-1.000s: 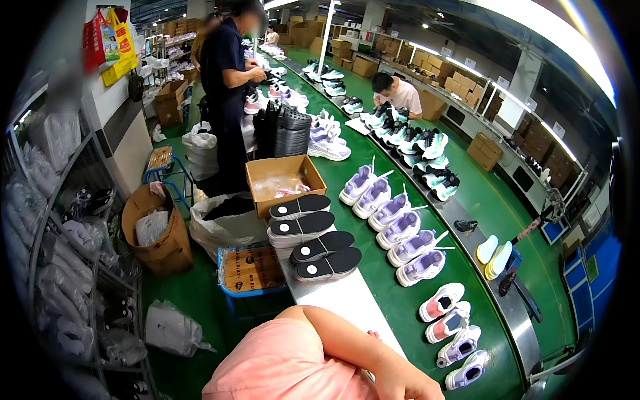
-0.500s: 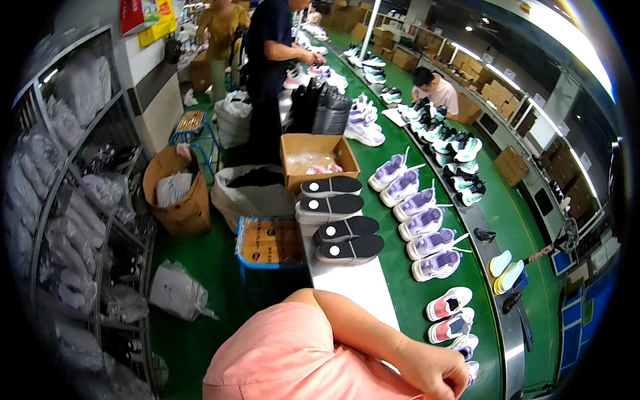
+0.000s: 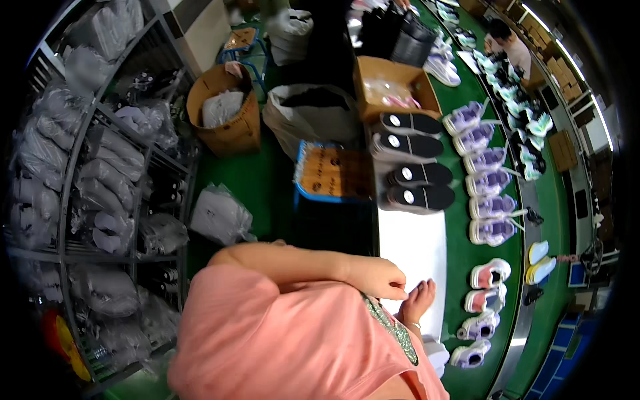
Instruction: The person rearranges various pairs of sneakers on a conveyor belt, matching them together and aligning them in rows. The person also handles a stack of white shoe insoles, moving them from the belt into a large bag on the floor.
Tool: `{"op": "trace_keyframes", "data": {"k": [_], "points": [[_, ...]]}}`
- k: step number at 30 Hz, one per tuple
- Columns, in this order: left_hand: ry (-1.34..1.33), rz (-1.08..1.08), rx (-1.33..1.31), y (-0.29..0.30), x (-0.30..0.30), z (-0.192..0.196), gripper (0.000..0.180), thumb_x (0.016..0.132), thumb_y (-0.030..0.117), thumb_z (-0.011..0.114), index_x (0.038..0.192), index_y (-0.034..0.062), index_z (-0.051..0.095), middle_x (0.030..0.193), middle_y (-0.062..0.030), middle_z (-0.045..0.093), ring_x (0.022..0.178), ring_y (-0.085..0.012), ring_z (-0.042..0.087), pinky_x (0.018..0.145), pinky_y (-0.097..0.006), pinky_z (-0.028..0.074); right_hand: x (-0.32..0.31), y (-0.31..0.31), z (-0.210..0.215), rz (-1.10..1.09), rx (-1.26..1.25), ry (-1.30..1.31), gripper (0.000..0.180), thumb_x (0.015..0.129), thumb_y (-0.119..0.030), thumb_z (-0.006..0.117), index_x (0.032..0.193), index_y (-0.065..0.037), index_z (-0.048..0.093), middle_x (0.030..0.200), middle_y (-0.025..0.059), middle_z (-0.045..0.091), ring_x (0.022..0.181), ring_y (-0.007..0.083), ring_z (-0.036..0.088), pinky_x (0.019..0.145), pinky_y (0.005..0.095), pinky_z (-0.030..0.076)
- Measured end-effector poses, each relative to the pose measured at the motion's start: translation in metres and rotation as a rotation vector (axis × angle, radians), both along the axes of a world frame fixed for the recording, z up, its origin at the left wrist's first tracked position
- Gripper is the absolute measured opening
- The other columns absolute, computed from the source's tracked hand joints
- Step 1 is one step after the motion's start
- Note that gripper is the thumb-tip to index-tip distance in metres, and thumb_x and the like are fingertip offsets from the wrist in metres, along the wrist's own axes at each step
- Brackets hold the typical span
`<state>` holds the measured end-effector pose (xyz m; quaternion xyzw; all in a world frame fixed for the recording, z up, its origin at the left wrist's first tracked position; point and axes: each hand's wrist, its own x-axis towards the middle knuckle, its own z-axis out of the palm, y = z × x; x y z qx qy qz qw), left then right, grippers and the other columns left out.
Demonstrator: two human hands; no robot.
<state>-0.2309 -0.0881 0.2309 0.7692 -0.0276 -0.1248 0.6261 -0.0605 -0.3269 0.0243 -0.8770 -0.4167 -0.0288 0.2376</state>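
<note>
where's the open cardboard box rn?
Head view, upper middle right: the open brown cardboard box sits at the far end of the bench, just beyond the black upturned shoe soles, left of the lilac sneakers.

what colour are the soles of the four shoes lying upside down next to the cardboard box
Black, each with a small pale round mark: the upturned soles, seen best in the head view, beside the cardboard box.

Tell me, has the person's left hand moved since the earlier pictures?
Yes. The left hand has come in over the white table top, closer to the black shoe soles.
</note>
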Motion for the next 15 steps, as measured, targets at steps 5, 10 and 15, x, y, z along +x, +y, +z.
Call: {"op": "trace_keyframes", "data": {"k": [5, 10, 15], "points": [[0.068, 0.400, 0.168, 0.074, -0.088, -0.045, 0.028, 0.080, 0.028, 0.050, 0.085, 0.0008, 0.055, 0.072, -0.0106, 0.058, 0.065, -0.0221, 0.057, 0.057, -0.030, 0.044, -0.010, -0.004, -0.017, -0.159, -0.096, -0.015, 0.026, 0.074, -0.008, 0.040, 0.095, 0.005, 0.049, 0.110, 0.0230, 0.045, 0.108, 0.0384, 0.036, 0.094, 0.0433, 0.025], [0.187, 0.527, 0.183, 0.147, -0.200, -0.077, 0.026, 0.079, 0.028, 0.050, 0.084, 0.0031, 0.056, 0.075, -0.0104, 0.059, 0.069, -0.0222, 0.057, 0.061, -0.031, 0.044, -0.037, 0.013, -0.072, -0.400, -0.188, -0.262, 0.030, 0.073, 0.000, 0.038, 0.101, 0.007, 0.047, 0.117, 0.0256, 0.037, 0.111, 0.0380, 0.034, 0.095, 0.0417, 0.027], [0.303, 0.721, 0.215, 0.211, -0.302, -0.099, 0.026, 0.079, 0.027, 0.051, 0.088, 0.0027, 0.056, 0.075, -0.0092, 0.059, 0.069, -0.0164, 0.055, 0.062, -0.028, 0.043, -0.194, 0.200, 0.008, 0.144, -0.197, -0.041, 0.034, 0.060, -0.013, 0.059, 0.093, -0.006, 0.055, 0.114, 0.0201, 0.041, 0.111, 0.0370, 0.032, 0.090, 0.0451, 0.028]]}}
